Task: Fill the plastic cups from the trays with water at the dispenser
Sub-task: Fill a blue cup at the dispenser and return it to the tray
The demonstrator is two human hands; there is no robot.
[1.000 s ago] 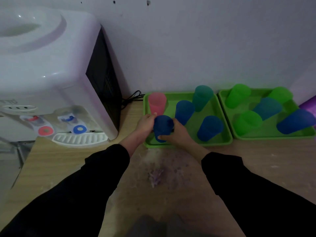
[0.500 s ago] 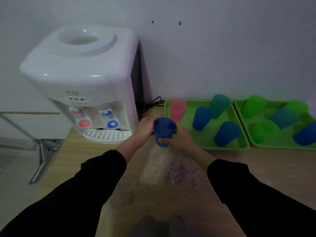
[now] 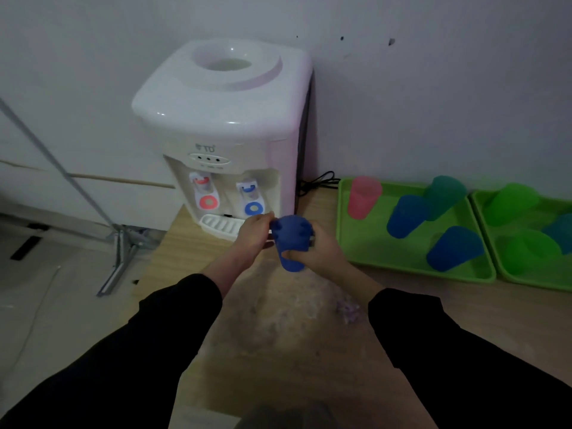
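White plastic water dispenser [image 3: 223,125] stands centre-left of frame on wooden table [image 3: 294,320]. At centre, before its drip tray [image 3: 216,224], left hand [image 3: 253,233] pinches the rim of a translucent blue plastic cup [image 3: 291,243], mouth up; right hand [image 3: 322,252] is curled round its body. At right, green plastic tray [image 3: 340,230] holds more plastic cups [image 3: 405,216].

Grey wall [image 3: 433,103], wood tbl [image 3: 278,335], pale floor [image 3: 46,305]

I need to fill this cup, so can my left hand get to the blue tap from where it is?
Probably yes. The left hand sits just below the blue tap, with nothing between them. It would only need to leave the rim of the blue cup, which the right hand grips.
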